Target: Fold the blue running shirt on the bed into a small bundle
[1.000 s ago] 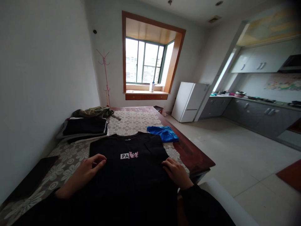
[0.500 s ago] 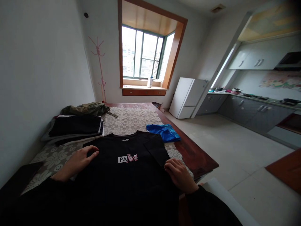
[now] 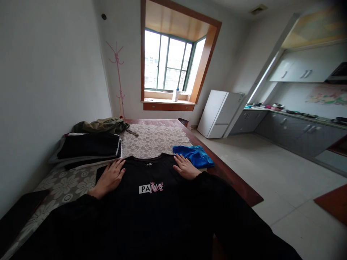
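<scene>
A black T-shirt [image 3: 151, 213] with a "PAWS" print and a pink figure on its chest lies spread in front of me, neckline pointing away. My left hand [image 3: 110, 176] rests flat on its left shoulder, fingers stretched out. On the right shoulder, near the collar, my right hand [image 3: 186, 167] lies flat with its fingers extended. Just beyond that hand is a folded blue garment [image 3: 199, 156]. My dark sleeves blend into the shirt, so its lower edges are hard to make out.
A stack of folded clothes [image 3: 89, 146] sits at the table's left, topped by an olive-green garment [image 3: 101, 125]. A patterned tablecloth [image 3: 151, 139] covers the dark red wooden table [image 3: 244, 191]. Beyond stand a pink coat rack [image 3: 119, 83] and a white fridge [image 3: 218, 113].
Both hands have moved forward to the shirt's shoulders and flattened there. My right hand has left the right sleeve edge and swung inward toward the collar. The view has shifted slightly.
</scene>
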Available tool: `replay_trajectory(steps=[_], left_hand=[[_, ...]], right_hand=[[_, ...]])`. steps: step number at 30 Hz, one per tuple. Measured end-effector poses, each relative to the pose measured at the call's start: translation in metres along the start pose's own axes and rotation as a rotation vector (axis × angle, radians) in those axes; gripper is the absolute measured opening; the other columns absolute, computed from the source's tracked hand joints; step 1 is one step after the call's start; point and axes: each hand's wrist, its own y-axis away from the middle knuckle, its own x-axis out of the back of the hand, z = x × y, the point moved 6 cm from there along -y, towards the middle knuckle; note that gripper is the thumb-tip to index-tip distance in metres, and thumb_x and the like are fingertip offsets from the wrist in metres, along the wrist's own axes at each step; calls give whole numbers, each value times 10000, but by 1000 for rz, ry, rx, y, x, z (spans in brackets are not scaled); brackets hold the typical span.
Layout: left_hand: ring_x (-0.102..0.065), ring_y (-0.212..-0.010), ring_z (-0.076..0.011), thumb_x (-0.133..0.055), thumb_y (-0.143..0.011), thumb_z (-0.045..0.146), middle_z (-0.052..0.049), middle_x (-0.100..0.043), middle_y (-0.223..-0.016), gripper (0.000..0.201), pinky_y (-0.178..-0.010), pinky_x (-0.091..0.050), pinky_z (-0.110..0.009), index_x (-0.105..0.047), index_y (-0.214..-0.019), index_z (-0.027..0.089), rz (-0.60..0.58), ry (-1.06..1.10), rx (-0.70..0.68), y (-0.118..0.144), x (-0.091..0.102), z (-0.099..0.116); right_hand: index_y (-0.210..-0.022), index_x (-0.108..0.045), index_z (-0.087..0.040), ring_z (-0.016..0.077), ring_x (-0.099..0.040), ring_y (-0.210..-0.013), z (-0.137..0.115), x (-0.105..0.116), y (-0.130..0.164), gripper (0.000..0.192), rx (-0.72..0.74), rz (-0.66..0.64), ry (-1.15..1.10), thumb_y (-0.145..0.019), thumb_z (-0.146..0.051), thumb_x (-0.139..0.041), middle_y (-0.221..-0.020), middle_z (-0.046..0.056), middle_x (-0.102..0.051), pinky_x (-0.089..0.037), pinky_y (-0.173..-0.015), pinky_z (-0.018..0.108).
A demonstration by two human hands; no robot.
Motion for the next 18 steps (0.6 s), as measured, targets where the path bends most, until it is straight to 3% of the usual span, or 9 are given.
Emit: replay_trajectory(steps=[3, 8, 14, 18], left_hand=[[-260, -1563, -284, -265, -1011, 429, -100, -369, -1664, 623, -1264, -188, -530, -427, -1553, 170, 2, -74, -30, 3, -11, -2], [-209, -1579, -286, -254, -1021, 455, -79, -333, -1681, 630, -1259, -169, -536, -393, -1576, 189, -22, -130, -37, 2, -14, -3], [-198, -1582, -285, -261, -1023, 479, -77, -329, -1682, 635, -1258, -165, -539, -399, -1574, 196, -23, -110, -38, 2, -14, -3], [-197, -1582, -285, -253, -1029, 502, -71, -326, -1681, 642, -1257, -171, -546, -397, -1576, 198, -32, -94, -37, 2, -11, -3]], right_hand=[[-1637, -253, -150, 287, -99, -1590, 4, -29, -19, 653, -88, 70, 86, -1059, -452, -281, -1716, 106, -162, -126, -1267, 524], [-1633, -284, -218, 268, -98, -1590, 10, -52, -20, 635, -55, 133, 125, -1060, -488, -237, -1723, 65, -159, -87, -1268, 525], [-1604, -354, -224, 331, -153, -1573, 11, -35, -35, 644, -82, -41, 118, -1036, -526, -335, -1707, 102, -224, -61, -1235, 634], [-1568, -415, -193, 346, -248, -1540, -12, -14, -67, 642, -32, -73, 66, -1014, -516, -404, -1665, 130, -330, -76, -1234, 632]])
